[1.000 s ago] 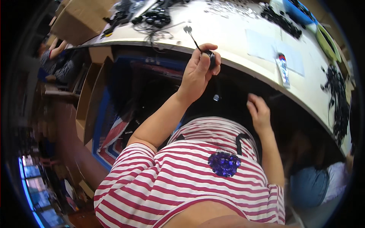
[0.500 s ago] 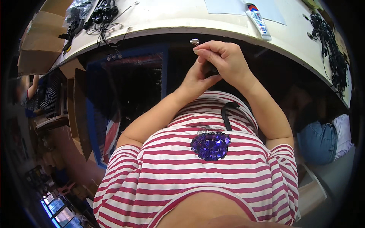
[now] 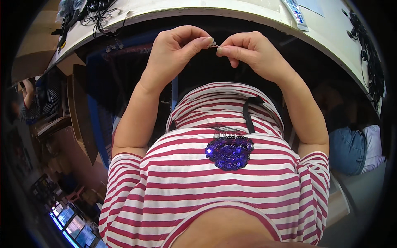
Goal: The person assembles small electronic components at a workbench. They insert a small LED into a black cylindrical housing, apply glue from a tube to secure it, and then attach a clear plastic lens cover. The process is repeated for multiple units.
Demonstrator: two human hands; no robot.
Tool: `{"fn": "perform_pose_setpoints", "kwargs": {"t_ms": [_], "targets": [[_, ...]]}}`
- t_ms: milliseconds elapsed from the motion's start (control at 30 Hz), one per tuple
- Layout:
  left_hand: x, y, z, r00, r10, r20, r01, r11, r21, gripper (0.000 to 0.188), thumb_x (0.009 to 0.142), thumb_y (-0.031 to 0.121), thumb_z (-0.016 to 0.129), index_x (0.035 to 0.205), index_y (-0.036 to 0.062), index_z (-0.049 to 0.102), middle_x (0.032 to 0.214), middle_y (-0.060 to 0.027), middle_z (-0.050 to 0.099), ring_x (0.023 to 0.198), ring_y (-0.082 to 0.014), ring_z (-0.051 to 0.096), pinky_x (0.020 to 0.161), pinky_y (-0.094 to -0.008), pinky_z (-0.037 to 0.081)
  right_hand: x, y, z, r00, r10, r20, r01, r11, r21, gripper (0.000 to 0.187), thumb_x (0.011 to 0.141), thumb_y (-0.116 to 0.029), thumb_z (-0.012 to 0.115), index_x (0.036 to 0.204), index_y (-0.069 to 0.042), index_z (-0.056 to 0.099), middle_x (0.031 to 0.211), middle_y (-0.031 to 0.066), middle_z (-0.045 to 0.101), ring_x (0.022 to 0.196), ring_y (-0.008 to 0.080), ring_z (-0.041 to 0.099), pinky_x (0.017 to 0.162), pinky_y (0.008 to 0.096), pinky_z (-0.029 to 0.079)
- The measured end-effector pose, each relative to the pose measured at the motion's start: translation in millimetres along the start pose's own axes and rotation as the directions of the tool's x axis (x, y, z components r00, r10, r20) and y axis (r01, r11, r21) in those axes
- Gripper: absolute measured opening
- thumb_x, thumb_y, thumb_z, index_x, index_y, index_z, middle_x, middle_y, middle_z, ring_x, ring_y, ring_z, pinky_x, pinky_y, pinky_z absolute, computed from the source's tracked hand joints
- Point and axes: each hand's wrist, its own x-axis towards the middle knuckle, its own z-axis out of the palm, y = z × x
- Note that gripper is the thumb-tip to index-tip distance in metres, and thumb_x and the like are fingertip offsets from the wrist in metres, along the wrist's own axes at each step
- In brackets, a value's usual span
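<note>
Up near the table's front edge, my two hands meet fingertip to fingertip over a small silvery piece [image 3: 213,44] with a thin wire-like stem. My left hand [image 3: 175,51] is closed in a pinch on its shiny head, and the fingertips cover part of it. The stem's other end runs to the thumb and forefinger of my right hand [image 3: 250,51], also pinched closed. The piece is too small for its exact kind to be made out.
A white table [image 3: 198,7] curves across the far side. Black cables [image 3: 97,14] lie at its left, a white-and-blue tube [image 3: 295,15] and a bundle of black cables [image 3: 364,49] at its right. A cardboard box [image 3: 35,45] stands at far left. Another person [image 3: 37,99] is beyond it.
My left hand has come up from beneath the right and now pinches the silvery piece's head. My right hand has lowered the piece sideways. The view has shifted slightly.
</note>
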Motion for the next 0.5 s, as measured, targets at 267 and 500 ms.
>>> {"fn": "perform_pose_setpoints", "kwargs": {"t_ms": [267,500], "targets": [[6.9,7.2,-0.5,0.998,0.003,0.058,-0.012,0.987,0.161,0.017,0.083,0.007,0.061,0.095,-0.0027,0.065,0.083,-0.0070,0.066,0.079,-0.0104,0.062,0.072,-0.0204,0.048,-0.2,12.6,-7.3,1.000,-0.006,0.005,0.006,0.996,0.089,0.023,0.086,-0.023,0.055,0.086,-0.003,0.066,0.062,-0.0005,0.057,0.059,0.0060,0.052,0.057,0.0202,0.040],[10.3,2.1,-0.1,0.997,-0.044,0.056,0.037,0.991,0.130,0.017,0.081,0.009,0.064,0.094,-0.0024,0.065,0.082,-0.0067,0.066,0.078,-0.0104,0.062,0.072,-0.0208,0.048,-3.9,10.4,-10.3,0.998,0.015,-0.054,-0.001,0.968,0.250,0.024,0.090,-0.022,0.051,0.093,-0.001,0.062,0.071,0.0015,0.059,0.065,0.0059,0.055,0.063,0.0196,0.045]]}}
